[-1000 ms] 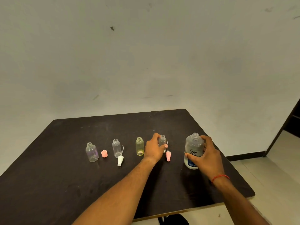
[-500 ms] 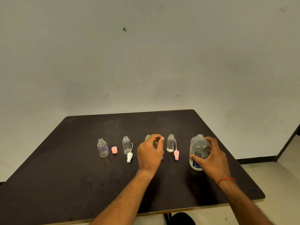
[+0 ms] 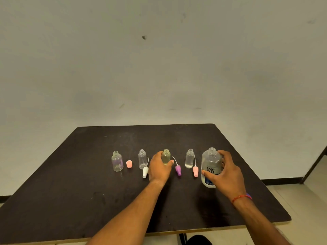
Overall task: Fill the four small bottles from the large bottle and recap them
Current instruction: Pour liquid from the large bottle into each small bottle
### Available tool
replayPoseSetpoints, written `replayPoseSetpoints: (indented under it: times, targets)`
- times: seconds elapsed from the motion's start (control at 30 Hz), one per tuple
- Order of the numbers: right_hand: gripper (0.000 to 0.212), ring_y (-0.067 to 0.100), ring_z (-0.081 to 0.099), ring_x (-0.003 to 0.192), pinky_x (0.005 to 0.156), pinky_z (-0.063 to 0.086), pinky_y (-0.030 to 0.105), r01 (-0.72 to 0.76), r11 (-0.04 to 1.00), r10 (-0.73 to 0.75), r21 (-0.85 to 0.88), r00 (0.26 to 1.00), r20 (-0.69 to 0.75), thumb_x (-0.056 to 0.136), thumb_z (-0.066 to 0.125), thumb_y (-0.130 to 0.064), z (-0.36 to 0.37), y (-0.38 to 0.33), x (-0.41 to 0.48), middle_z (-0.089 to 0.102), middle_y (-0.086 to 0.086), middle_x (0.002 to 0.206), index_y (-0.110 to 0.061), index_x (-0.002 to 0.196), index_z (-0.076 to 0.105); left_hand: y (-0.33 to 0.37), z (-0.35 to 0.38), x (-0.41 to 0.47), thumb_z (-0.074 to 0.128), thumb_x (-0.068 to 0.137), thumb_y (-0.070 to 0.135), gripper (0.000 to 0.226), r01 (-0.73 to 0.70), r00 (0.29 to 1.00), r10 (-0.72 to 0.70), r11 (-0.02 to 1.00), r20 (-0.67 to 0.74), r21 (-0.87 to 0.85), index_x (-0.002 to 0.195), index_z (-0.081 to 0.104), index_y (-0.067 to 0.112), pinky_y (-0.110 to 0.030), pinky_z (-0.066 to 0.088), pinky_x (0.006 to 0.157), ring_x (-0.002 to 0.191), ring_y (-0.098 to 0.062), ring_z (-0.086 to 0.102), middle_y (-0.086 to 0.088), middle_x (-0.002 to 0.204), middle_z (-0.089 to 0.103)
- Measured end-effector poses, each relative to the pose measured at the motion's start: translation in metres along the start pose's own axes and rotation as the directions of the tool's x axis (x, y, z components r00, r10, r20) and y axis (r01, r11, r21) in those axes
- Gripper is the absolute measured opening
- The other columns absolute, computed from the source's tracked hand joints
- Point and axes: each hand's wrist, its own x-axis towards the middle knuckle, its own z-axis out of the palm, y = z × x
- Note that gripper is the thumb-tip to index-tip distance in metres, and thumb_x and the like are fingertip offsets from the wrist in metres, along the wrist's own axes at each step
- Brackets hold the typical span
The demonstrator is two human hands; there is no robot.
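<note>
Uncapped small bottles stand in a row on the dark table [image 3: 88,191]: a purple-tinted bottle [image 3: 117,161], a clear bottle [image 3: 142,159], a yellow-green bottle [image 3: 166,156] and a bottle with some liquid at its bottom [image 3: 189,158]. My left hand [image 3: 159,167] is wrapped around the yellow-green bottle. The large open bottle [image 3: 211,167] stands at the right, gripped by my right hand [image 3: 224,175]. Caps lie beside the bottles: a pink cap [image 3: 129,164], a white spray cap [image 3: 145,172], a purple spray cap [image 3: 178,170] and a pink spray cap [image 3: 195,171].
A plain wall rises behind the table. The table's right edge drops to a tiled floor [image 3: 304,197], and its front edge is close to me. A dark door frame [image 3: 316,165] stands at the far right.
My left hand left the rightmost small bottle and moved left onto the yellow-green bottle. My right hand stayed on the large bottle. The camera view shifted slightly.
</note>
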Motion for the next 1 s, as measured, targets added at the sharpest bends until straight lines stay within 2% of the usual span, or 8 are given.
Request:
replayPoseSetpoints:
  times: [0.07,0.2,0.4,0.53,0.73,1.0]
  targets:
    - [0.083,0.025,0.061,0.113,0.094,0.054,0.043,0.008,1.0,-0.008,-0.008,1.0,0.004,0.062,0.089,-0.038,0.0,-0.001,0.0,0.059,-0.001,0.129,-0.035,0.128,0.038,-0.001,0.001,0.005,0.077,0.087,0.026,0.022,0.012,1.0,-0.012,1.0,0.016,0.014,0.104,0.065,0.018,-0.031,0.048,0.089,0.103,-0.021,0.065,0.0,0.104,0.068]
    - [0.082,0.023,0.062,0.11,0.091,0.053,0.038,0.029,0.999,-0.029,-0.021,1.0,0.012,0.062,0.089,-0.039,-0.002,-0.003,0.002,0.06,-0.003,0.125,-0.038,0.126,0.037,0.004,-0.001,0.007,0.075,0.089,0.028,0.02,-0.001,1.0,0.001,1.0,0.0,-0.021,0.102,0.064,0.018,-0.031,0.052,0.084,0.096,-0.018,0.068,0.003,0.098,0.071]
    - [0.08,0.017,0.063,0.102,0.084,0.056,0.036,0.123,0.985,-0.122,-0.124,0.992,0.02,0.062,0.086,-0.048,-0.006,-0.015,0.007,0.062,-0.01,0.117,-0.043,0.127,0.039,0.017,-0.012,-0.003,0.076,0.088,0.033,0.022,-0.171,0.985,0.172,0.983,-0.003,-0.061,0.108,0.069,0.028,-0.033,0.058,0.086,0.092,-0.004,0.066,0.013,0.098,0.071]
    - [0.078,0.011,0.062,0.095,0.074,0.056,0.029,0.204,0.954,-0.2,-0.222,0.979,0.039,0.064,0.081,-0.05,-0.01,-0.025,0.014,0.061,-0.017,0.109,-0.045,0.13,0.039,0.03,-0.019,-0.013,0.074,0.087,0.034,0.03,-0.276,0.961,0.277,0.959,0.003,-0.058,0.117,0.069,0.032,-0.033,0.057,0.086,0.094,-0.005,0.065,0.013,0.1,0.069]
    - [0.085,0.018,0.059,0.101,0.082,0.055,0.045,0.302,0.874,-0.287,-0.38,0.953,0.097,0.064,0.08,-0.05,-0.015,-0.037,0.032,0.061,-0.004,0.111,-0.043,0.135,0.034,0.042,-0.028,-0.02,0.073,0.086,0.035,0.033,-0.323,0.946,0.324,0.944,0.017,-0.063,0.119,0.07,0.033,-0.036,0.057,0.084,0.091,-0.006,0.064,0.01,0.098,0.068]
    - [0.083,0.02,0.054,0.105,0.084,0.044,0.039,0.342,0.785,-0.316,-0.517,0.938,0.141,0.069,0.077,-0.05,-0.022,-0.045,0.04,0.058,-0.002,0.111,-0.042,0.141,0.037,0.046,-0.035,-0.022,0.072,0.087,0.039,0.036,-0.37,0.928,0.371,0.929,0.041,-0.027,0.123,0.068,0.033,-0.033,0.056,0.087,0.097,-0.008,0.062,0.011,0.104,0.067]
